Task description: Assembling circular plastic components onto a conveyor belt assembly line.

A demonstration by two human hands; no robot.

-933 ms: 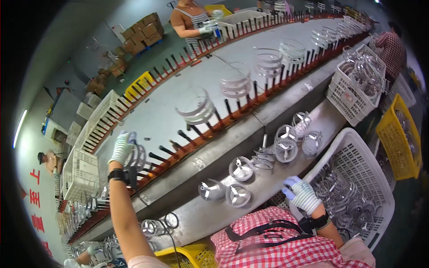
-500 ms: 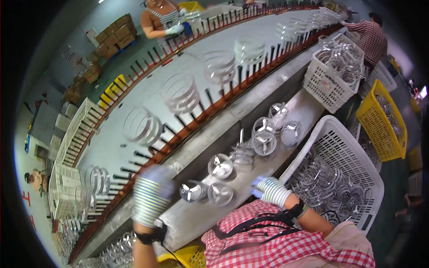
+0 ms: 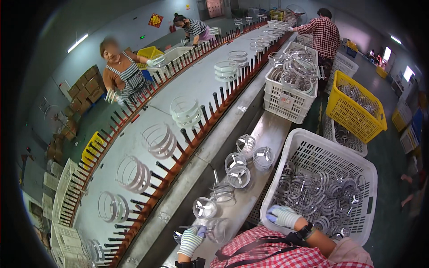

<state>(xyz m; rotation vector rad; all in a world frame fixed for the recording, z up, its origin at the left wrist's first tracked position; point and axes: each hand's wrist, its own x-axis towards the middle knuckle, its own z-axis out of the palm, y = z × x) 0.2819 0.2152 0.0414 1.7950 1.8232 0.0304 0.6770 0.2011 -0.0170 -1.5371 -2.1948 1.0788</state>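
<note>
Gripping a clear round wire-ring part (image 3: 217, 229), the left hand (image 3: 192, 240) in its striped glove sits low on the table (image 3: 268, 129), fingers curled onto the part's rim. The part lies just beside the near corner of the big white basket (image 3: 313, 154), on the conveyor side of it. The right hand (image 3: 282, 216), gloved the same way, rests at the basket's near rim with its fingers loosely bent over the edge; whether it pinches anything there cannot be told. Inside the basket lies a heap of shiny metal rings (image 3: 328, 201). Further from the basket's left wall, several more round parts (image 3: 237, 169) stand on the table in a loose cluster. Beyond them, away from the basket, runs the long grey conveyor (image 3: 134, 143) edged with dark pegs, carrying ring stacks (image 3: 185, 111). A yellow basket (image 3: 355, 107) stands behind the white one.
</note>
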